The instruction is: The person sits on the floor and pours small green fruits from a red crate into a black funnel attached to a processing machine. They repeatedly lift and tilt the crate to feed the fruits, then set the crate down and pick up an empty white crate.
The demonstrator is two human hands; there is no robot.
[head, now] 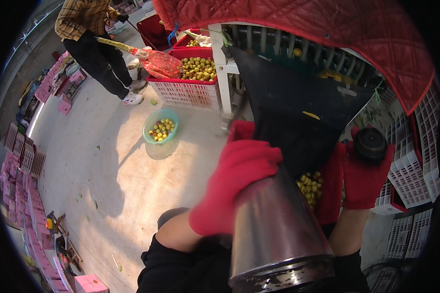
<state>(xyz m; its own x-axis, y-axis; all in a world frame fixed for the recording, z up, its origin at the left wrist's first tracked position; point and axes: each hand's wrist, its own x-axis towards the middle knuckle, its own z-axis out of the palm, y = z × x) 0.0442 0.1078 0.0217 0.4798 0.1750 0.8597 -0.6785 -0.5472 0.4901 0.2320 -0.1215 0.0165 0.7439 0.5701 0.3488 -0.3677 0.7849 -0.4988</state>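
My left hand (234, 186), in a red glove, is wrapped around a shiny metal vacuum flask (278, 227). The flask lies tilted, its wide near end with a worn dark rim (293, 273) close to me at the bottom of the view. On the right, my right hand (365, 179), also red-gloved, holds a round black cap (370, 143) upon its fingers. Between the hands hangs a black sheet chute (300, 106) from a roller machine. Below it, several small yellow-green fruits (310, 188), which look like jujubes, show beside a red crate edge (330, 186).
A red quilted cover (315, 18) drapes over the machine's white frame (222, 69). A teal basin (160, 126) of fruit stands on the concrete floor. Beyond, a co-worker (95, 44) stands beside fruit crates (187, 93). White crates (407, 164) stack at right, pink boxes (18, 194) at left.
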